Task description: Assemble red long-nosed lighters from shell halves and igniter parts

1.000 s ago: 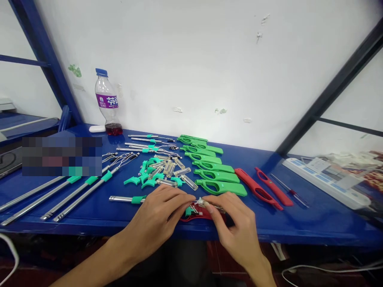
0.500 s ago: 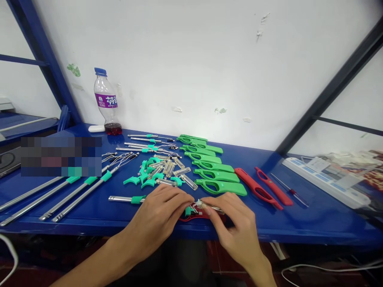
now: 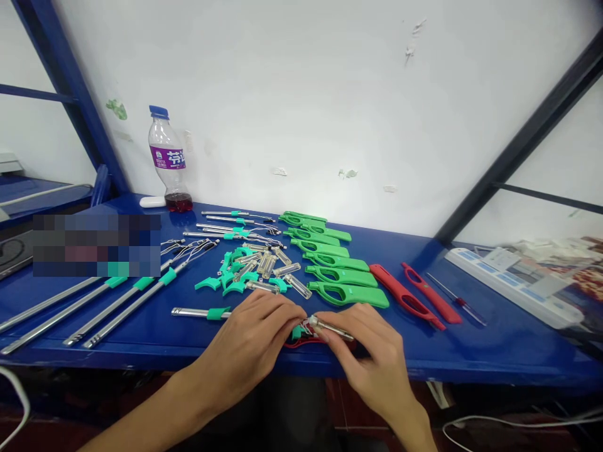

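Note:
My right hand (image 3: 370,345) pinches a small clear fuel tank (image 3: 335,329) with a white end, near the table's front edge. My left hand (image 3: 264,326) is closed at that white end, beside thin white wires; what its fingertips hold is too small to make out. Under both hands lies a red lighter shell (image 3: 306,342), mostly hidden, with a green trigger piece (image 3: 297,332) on it. A metal tube (image 3: 191,312) with a green piece sticks out left from beneath my left hand. Loose clear tanks (image 3: 298,286) and green triggers (image 3: 208,284) are heaped just behind.
Several green shells (image 3: 351,295) line the middle of the blue table (image 3: 405,351). Right of them are red shells (image 3: 433,294), a screwdriver (image 3: 459,301) and a power strip (image 3: 513,289). Metal tubes (image 3: 129,314) lie left, a bottle (image 3: 170,157) behind.
The clear tank has turned slightly in my right fingers and shows more of its length. Both hands stay almost in place.

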{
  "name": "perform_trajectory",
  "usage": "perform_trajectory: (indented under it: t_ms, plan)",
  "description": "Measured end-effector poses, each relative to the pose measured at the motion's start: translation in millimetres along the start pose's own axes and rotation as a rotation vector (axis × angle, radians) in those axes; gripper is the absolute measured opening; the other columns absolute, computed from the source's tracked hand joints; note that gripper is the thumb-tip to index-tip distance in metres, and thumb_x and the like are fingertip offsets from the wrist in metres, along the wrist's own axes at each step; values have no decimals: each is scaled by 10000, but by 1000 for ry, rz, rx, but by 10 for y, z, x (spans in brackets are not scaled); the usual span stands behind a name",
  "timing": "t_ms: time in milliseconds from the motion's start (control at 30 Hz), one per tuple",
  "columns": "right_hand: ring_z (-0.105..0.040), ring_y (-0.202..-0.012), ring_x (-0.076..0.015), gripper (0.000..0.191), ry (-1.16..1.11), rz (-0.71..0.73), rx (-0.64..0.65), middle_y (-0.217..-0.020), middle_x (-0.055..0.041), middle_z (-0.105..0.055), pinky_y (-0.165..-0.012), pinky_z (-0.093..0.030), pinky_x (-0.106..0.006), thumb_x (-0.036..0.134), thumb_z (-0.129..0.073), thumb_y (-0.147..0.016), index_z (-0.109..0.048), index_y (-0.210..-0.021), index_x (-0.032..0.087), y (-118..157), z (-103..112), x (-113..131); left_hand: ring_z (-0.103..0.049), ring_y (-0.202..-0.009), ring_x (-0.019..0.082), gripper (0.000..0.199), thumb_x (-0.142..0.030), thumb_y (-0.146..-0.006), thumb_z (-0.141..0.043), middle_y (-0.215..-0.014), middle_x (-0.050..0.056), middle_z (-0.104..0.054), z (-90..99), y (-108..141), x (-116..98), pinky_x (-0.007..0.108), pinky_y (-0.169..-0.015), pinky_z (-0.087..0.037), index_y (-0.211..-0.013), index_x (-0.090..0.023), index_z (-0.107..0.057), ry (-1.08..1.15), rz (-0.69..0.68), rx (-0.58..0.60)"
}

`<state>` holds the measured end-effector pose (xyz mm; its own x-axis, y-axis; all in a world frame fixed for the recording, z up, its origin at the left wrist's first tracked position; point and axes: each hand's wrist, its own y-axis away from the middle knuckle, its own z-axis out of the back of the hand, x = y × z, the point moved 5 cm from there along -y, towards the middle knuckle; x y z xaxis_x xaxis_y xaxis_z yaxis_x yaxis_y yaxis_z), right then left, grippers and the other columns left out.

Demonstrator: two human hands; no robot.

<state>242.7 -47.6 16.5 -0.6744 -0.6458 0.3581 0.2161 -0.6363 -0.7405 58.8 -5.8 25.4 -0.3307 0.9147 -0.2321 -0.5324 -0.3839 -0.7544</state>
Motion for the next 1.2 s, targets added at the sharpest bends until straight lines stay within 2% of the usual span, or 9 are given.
perform_trajectory:
  t_ms: [700, 867, 1200]
  plan:
    - [-710, -811, -176, 178, -16, 22, -17, -958, -3, -820, -747, -502, -352, 127, -757, -997, -758, -1142, 230, -1, -18, 0, -670, -888, 166, 169, -49, -1083, -546, -1008, 14, -746, -9, -1, -3, 312, -867, -498, -1130, -177, -645, 13, -40, -20]
    - [-734, -896, -187, 205, 22, 2, -88, -1017, -24, -799, -819, -553, -347, 107, -751, -992, -763, -1151, 236, -2, -6, -33, -671, -893, 172, 135, -109, -1094, -570, -1020, -6, -759, -1, 5, 24, 332, -885, -476, -1130, -205, -659, 1, 24, -23]
    - [-756, -901, -200, 191, 48, 20, -95, -1022, -29, -806, -812, -582, -349, 113, -742, -996, -757, -1134, 244, 6, 2, -28, -666, -884, 185, 127, -125, -1097, -552, -991, -4, -747, -30, 14, 50, 335, -861, -478, -1085, -217, -639, 10, 79, 17]
